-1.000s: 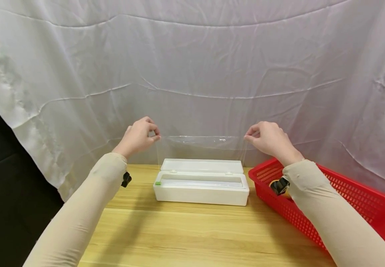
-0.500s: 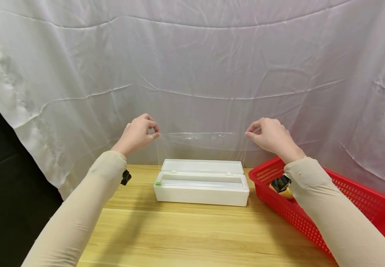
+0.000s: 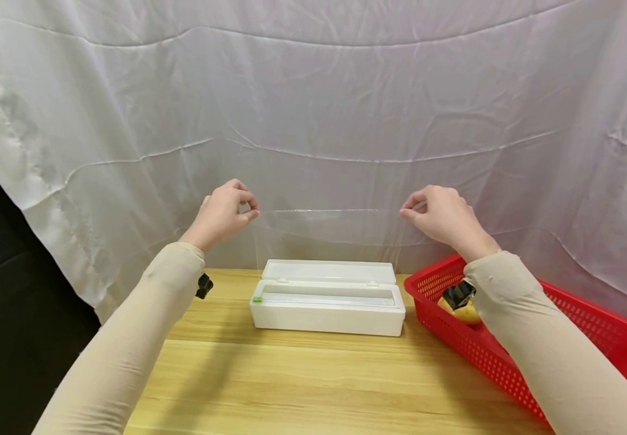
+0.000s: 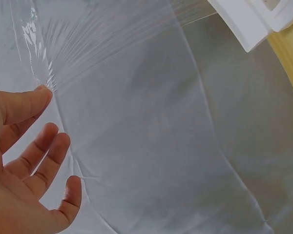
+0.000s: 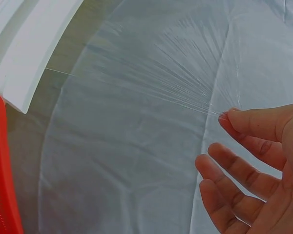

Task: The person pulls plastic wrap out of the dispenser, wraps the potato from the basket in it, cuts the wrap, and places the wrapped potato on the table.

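Between my two raised hands stretches a clear sheet of plastic wrap (image 3: 324,211), its top edge a thin bright line. My left hand (image 3: 225,209) pinches one corner between thumb and index finger, and in the left wrist view creases fan out from that pinch in the plastic wrap (image 4: 88,41). The opposite corner is pinched by my right hand (image 3: 444,214), where the right wrist view shows similar creases. Below, the sheet runs down to a white wrap dispenser box (image 3: 326,320) on the table, its lid (image 3: 329,272) tipped back. A small green piece (image 3: 257,299) sits on its left rim.
At the right stands a red perforated basket (image 3: 427,311), partly under my right forearm. A yellowish rounded item (image 3: 464,313) lies in it, partly covered by the wrist camera. A whitish curtain (image 3: 313,103) hangs behind the wooden table (image 3: 302,380).
Both hands have risen a little, drawing the plastic wrap higher above the box. Its top edge has gone from sagging to nearly straight. The box and basket have stayed put.
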Action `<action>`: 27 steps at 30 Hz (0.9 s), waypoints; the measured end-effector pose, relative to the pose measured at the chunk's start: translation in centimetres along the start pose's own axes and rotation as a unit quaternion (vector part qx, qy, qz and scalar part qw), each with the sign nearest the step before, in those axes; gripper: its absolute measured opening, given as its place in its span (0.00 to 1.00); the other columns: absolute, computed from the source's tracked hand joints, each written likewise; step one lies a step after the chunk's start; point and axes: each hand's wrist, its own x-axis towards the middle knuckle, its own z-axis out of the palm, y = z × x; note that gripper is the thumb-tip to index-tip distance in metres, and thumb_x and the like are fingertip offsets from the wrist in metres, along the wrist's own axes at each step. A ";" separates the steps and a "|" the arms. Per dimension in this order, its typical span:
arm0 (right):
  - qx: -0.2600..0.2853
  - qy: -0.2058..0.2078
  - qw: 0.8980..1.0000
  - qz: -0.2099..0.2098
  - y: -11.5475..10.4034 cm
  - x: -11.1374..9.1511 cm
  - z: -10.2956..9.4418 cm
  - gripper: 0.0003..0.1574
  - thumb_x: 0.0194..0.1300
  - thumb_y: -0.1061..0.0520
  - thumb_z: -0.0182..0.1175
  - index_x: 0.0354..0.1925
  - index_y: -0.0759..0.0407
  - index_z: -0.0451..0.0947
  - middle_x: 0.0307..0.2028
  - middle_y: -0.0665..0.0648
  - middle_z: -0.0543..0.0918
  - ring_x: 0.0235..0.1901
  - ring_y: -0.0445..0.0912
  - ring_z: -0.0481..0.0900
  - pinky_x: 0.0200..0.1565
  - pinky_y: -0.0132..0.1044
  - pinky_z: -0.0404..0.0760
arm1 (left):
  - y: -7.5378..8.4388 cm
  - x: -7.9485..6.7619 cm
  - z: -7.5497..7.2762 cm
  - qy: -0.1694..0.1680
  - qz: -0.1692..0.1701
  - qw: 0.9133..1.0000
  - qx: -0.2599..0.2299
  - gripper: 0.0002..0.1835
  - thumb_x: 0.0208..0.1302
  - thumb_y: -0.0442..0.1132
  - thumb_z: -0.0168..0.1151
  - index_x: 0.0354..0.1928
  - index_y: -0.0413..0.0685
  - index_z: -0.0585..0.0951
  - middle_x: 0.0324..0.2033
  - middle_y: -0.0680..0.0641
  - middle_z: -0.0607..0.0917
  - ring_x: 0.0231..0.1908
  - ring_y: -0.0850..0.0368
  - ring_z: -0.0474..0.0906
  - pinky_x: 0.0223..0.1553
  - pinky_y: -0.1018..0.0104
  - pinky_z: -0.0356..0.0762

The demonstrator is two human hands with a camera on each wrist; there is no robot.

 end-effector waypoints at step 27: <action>0.007 0.038 0.999 -0.004 -0.4 0.3 -1.1 0.17 0.75 0.47 0.63 0.50 0.54 0.91 0.48 0.64 0.92 0.48 0.59 0.87 0.49 0.61 0.81 | 0.7 0.3 -0.4 0.057 -0.002 0.998 -0.022 0.06 0.77 0.38 0.64 0.44 0.46 0.88 0.54 0.42 0.81 0.57 0.42 0.79 0.59 0.33 0.70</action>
